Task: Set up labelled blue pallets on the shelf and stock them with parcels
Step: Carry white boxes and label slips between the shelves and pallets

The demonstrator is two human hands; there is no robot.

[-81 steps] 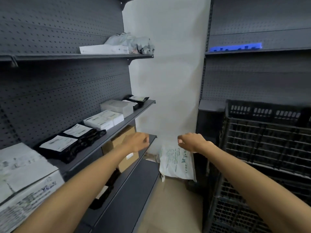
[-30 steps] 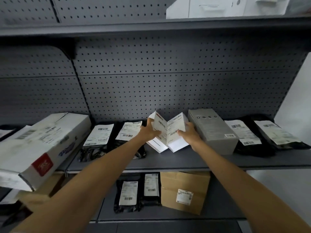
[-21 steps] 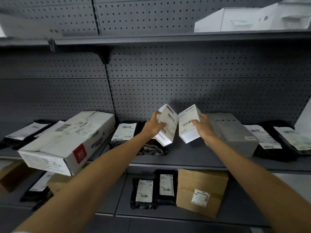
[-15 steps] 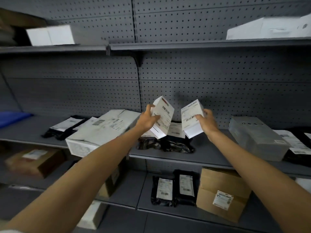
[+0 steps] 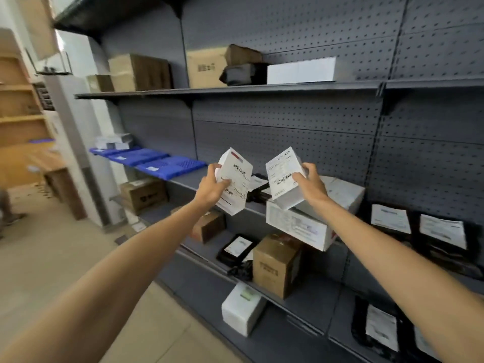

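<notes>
- We are gripping a small white cardboard box with a red corner mark (image 5: 237, 176) in our left hand (image 5: 210, 186), fingers curled round its near edge.
- Our right hand (image 5: 310, 183) is gripping a second small white cardboard box with barcode labels (image 5: 284, 176), thumb on its labelled face. The two boxes are hanging close together, not touching, in front of the grey metal shelf (image 5: 183, 178).
- The flat blue plastic pallets (image 5: 157, 161) are lying in a row on that shelf, far to our left, each bearing a small white label.
- Each box is being held one-handed by an edge, so it may be slipping or tipping loose as we carry it left.
- The large white cardboard carton (image 5: 298, 224) just below our right hand seems to be jutting past the shelf front, and a swinging forearm could knock it off.
- The pallet labels are too small to read from here, so we are risking a parcel on the wrong pallet.
</notes>
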